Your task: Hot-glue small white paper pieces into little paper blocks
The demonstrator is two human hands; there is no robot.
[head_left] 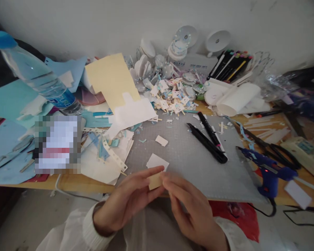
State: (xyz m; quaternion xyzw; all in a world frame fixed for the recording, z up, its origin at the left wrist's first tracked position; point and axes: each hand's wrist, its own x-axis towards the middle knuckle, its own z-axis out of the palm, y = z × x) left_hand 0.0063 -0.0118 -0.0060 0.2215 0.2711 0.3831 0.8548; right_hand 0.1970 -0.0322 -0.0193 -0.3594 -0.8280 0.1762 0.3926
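Note:
Between my hands, over the mat's front edge, is a small pale-yellow piece of paper (155,181). My left hand (131,195) grips it from the left, fingers closed on its edges. My right hand (188,202) pinches its right side with fingertips pressed together. Just beyond them a white paper piece (157,161) lies flat on the grey cutting mat (178,153). A smaller cream folded piece (161,141) rests a bit farther back. To the right lie a black utility knife (208,143) and a black marker (208,129).
A blue glue gun (269,170) and black-handled scissors (274,150) lie at the right. Small paper pieces with drawn faces (175,96) are heaped at the back. A water bottle (39,73) leans at the left, behind a blurred rectangular object (58,144). Several markers (230,66) stand near the wall.

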